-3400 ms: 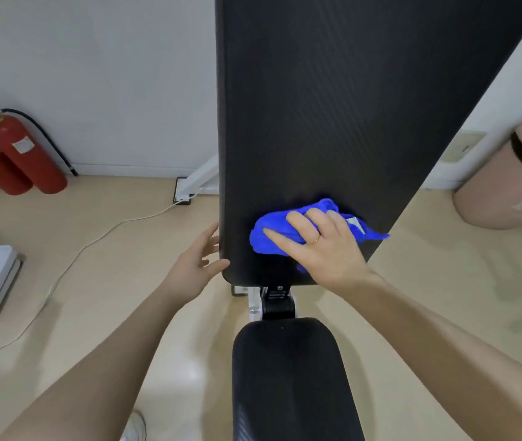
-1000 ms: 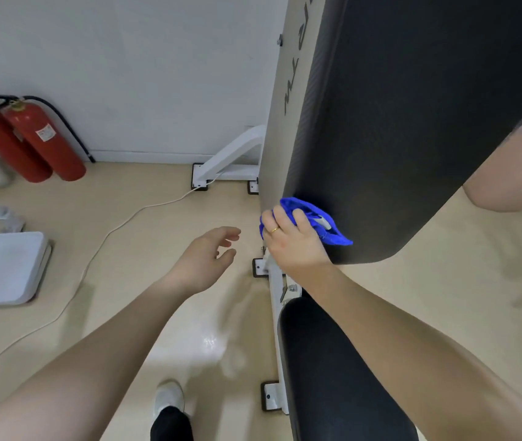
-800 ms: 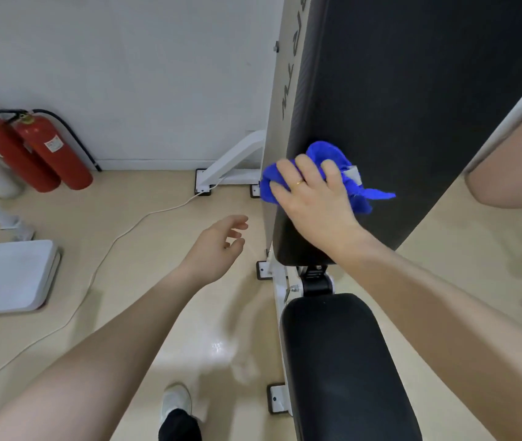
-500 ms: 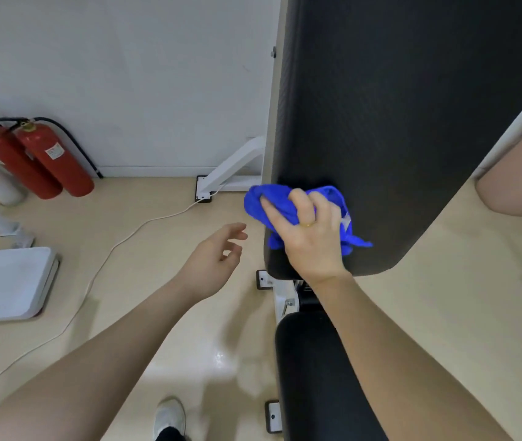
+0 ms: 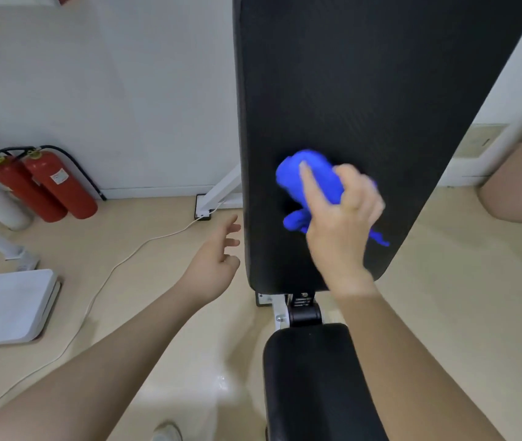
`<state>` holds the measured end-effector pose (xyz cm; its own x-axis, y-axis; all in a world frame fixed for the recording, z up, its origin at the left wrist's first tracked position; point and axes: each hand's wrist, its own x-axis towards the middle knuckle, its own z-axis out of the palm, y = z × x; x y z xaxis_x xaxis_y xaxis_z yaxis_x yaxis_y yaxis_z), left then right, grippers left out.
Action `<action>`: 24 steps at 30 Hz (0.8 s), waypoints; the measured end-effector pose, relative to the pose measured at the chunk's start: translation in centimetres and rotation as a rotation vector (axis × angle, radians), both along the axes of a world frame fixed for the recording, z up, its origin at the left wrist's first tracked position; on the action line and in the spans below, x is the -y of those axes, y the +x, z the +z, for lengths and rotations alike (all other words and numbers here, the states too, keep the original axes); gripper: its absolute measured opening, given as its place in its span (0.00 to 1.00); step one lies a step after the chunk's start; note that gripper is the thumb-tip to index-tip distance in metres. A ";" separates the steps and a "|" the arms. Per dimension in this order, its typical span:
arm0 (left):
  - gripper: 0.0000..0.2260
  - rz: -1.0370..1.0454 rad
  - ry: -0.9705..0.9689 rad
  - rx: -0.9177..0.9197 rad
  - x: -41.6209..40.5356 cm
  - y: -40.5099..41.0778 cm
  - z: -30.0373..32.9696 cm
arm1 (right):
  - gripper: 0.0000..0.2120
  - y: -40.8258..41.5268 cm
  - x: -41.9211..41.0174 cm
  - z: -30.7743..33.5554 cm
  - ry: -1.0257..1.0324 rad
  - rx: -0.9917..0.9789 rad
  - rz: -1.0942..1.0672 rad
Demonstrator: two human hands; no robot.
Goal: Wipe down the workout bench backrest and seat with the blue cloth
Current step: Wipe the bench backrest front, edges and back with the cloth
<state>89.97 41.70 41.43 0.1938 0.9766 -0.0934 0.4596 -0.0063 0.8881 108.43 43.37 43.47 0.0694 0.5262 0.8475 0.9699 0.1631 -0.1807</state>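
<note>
Against the lower part of the black textured padded backrest [image 5: 348,90], the right hand [image 5: 339,224] presses a bunched bright-blue cloth [image 5: 309,183] onto the pad, index finger stretched out over the cloth, other fingers curled round it, though blur hides detail. Left hand [image 5: 212,262] hovers just beside the pad's left edge, fingers loosely spread, holding nothing. Progress, judged: wiping is on the backrest's lower area; the black padded seat [image 5: 313,377] below, apart from the cloth, likely remains to do. Count: 1 cloth, 1 backrest, 1 seat, 2 hands, 2 red fire extinguishers [image 5: 46,186] by the wall, 1 white cable [image 5: 110,275] across the floor.
</note>
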 end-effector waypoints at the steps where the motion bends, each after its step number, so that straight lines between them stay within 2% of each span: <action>1: 0.31 -0.017 0.021 0.015 -0.1 0.5 0.4 | 0.27 0.6 -0.6 1.2 0.020 -0.076 -0.022; 4: 0.31 -0.050 0.050 0.038 -0.3 1.5 0.2 | 0.28 0.7 -1.1 -0.2 0.061 -0.073 -0.058; 10: 0.33 -0.041 0.032 0.024 -0.9 1.7 -3.1 | 0.23 -1.1 3.7 -13.7 -0.191 0.149 0.040; 12: 0.35 -0.022 0.052 0.019 -1.0 2.1 -3.6 | 0.24 -1.3 4.9 -15.9 -0.271 0.179 0.065; 17: 0.32 0.063 0.093 0.065 -0.3 3.5 -3.1 | 0.31 0.8 4.8 -12.8 -0.325 0.200 0.092; 20: 0.29 0.170 0.141 -0.027 0.1 4.7 -3.1 | 0.35 6.5 3.6 -8.5 -0.329 0.069 -0.037; 22: 0.27 0.216 0.151 -0.055 0.1 4.9 -3.0 | 0.38 10.7 3.0 -6.3 -0.360 -0.089 -0.136; 24: 0.26 0.245 0.142 -0.035 0.3 5.3 -3.0 | 0.36 13.2 3.0 -5.3 -0.414 -0.187 -0.209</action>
<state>95.29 41.37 38.43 -0.0508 0.9977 0.0453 0.4931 -0.0144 0.8699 121.61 40.41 38.20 0.3402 0.7742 0.5337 0.9189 -0.1531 -0.3637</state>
